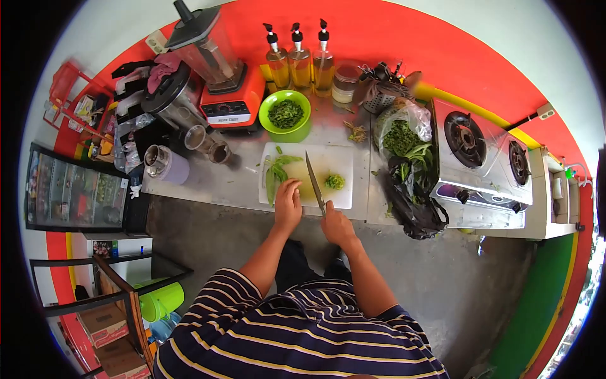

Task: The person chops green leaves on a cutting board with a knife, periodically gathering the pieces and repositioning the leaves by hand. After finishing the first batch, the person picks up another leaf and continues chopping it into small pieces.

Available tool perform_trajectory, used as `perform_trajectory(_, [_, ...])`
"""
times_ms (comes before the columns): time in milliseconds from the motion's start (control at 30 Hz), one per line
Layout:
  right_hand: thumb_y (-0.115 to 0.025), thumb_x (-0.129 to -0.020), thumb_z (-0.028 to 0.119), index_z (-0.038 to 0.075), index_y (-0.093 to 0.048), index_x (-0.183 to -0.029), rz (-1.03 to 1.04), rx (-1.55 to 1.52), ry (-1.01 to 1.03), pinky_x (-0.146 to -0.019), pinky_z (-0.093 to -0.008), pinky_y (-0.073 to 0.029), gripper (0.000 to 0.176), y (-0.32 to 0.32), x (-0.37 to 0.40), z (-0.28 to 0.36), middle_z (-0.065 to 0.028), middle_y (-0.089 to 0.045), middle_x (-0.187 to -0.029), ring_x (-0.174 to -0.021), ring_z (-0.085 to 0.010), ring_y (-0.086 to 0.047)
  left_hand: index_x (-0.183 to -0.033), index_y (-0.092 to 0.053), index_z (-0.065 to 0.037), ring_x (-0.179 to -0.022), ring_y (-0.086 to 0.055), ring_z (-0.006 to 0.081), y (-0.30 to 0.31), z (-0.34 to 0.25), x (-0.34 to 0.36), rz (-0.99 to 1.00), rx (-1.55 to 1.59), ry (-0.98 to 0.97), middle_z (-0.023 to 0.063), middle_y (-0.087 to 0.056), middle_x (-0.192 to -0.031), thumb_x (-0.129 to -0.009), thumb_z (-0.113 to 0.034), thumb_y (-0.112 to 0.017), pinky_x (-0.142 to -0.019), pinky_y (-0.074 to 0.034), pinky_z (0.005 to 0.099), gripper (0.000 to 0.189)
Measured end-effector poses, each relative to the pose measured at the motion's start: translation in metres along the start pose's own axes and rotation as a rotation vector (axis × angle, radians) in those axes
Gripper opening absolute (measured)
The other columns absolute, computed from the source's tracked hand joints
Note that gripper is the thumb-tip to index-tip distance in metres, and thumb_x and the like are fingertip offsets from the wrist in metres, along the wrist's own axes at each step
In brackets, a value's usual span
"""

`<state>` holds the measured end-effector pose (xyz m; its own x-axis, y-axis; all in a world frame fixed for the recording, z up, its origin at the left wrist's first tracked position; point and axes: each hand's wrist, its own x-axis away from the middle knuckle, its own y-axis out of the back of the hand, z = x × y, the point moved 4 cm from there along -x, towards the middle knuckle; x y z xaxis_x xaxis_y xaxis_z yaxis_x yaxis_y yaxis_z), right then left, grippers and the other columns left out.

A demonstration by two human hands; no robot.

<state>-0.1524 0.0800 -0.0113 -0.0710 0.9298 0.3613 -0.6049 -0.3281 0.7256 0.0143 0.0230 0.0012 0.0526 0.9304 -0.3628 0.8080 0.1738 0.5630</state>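
In my right hand point(338, 225) is a kitchen knife point(314, 179), its blade pointing away from me over the white cutting board point(343, 156). My left hand point(288, 205) rests at the board's near edge, fingers together and curled. Whether something small is held in them I cannot make out. Just beyond and left of that hand lie long green leaves point(276, 170). A small heap of chopped greens point(334, 182) sits right of the blade. Behind the board stands a bright green bowl point(305, 129) with chopped dark greens point(286, 114) inside.
A red blender point(233, 101) stands back left, near a metal cup point(158, 158) and glasses point(219, 152). Several pump bottles point(300, 66) line the wall. To the right are a bag of greens point(404, 136), a black plastic bag point(416, 211) and a gas stove point(483, 183).
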Motion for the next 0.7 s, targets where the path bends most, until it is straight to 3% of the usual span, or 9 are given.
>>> perform_trajectory(233, [-0.059,-0.088,0.017,-0.004,-0.042,-0.122,0.050,-0.105,0.047,-0.082,-0.0614,-0.049,0.044,-0.006,0.012,-0.010,-0.0385,-0.064,-0.087,-0.086,-0.0559,-0.062,-0.119,-0.061,-0.001,-0.106,-0.059,0.0355,0.046,0.041,-0.017,-0.175,-0.323,0.120,0.0183,-0.060,-0.117,-0.088,-0.005,-0.067,-0.093,-0.048,0.0436,0.031])
perform_trajectory(300, [-0.060,-0.088,0.016,-0.004,-0.043,-0.122,0.005,-0.074,0.020,-0.082,-0.0612,-0.049,0.043,0.001,0.009,-0.015,-0.0385,-0.064,-0.088,-0.087,-0.0561,-0.062,-0.120,-0.061,0.000,-0.101,-0.061,0.0308,0.048,0.063,-0.018,-0.127,-0.158,0.410,0.0167,-0.061,-0.113,-0.085,-0.007,-0.073,-0.090,-0.050,0.0420,0.038])
perform_trajectory(400, [-0.062,-0.089,0.016,-0.004,-0.043,-0.120,-0.076,-0.061,-0.032,-0.081,-0.0607,-0.049,0.042,0.015,0.005,-0.023,-0.0382,-0.064,-0.087,-0.088,-0.0566,-0.062,-0.118,-0.063,0.000,-0.091,-0.065,0.0270,0.044,0.080,-0.017,-0.122,-0.218,0.452,0.0139,-0.067,-0.103,-0.082,-0.008,-0.076,-0.083,-0.053,0.0389,0.039])
perform_trajectory(533, [-0.064,-0.089,0.016,-0.003,-0.045,-0.119,-0.132,-0.109,-0.007,-0.078,-0.0595,-0.049,0.040,0.027,0.002,-0.030,-0.0355,-0.065,-0.085,-0.087,-0.0549,-0.062,-0.110,-0.067,0.001,-0.088,-0.067,0.0301,0.043,0.092,-0.018,-0.106,-0.117,0.522,0.0146,-0.069,-0.092,-0.083,-0.009,-0.073,-0.080,-0.053,0.0409,0.029])
perform_trajectory(700, [-0.065,-0.090,0.020,-0.002,-0.048,-0.118,-0.037,-0.087,0.104,-0.077,-0.0590,-0.049,0.039,0.032,0.007,-0.036,-0.0333,-0.066,-0.087,-0.087,-0.0525,-0.063,-0.102,-0.067,0.001,-0.082,-0.068,0.0267,0.052,0.096,-0.017,-0.270,-0.041,0.554,0.0148,-0.069,-0.089,-0.089,-0.008,-0.064,-0.075,-0.052,0.0368,0.017])
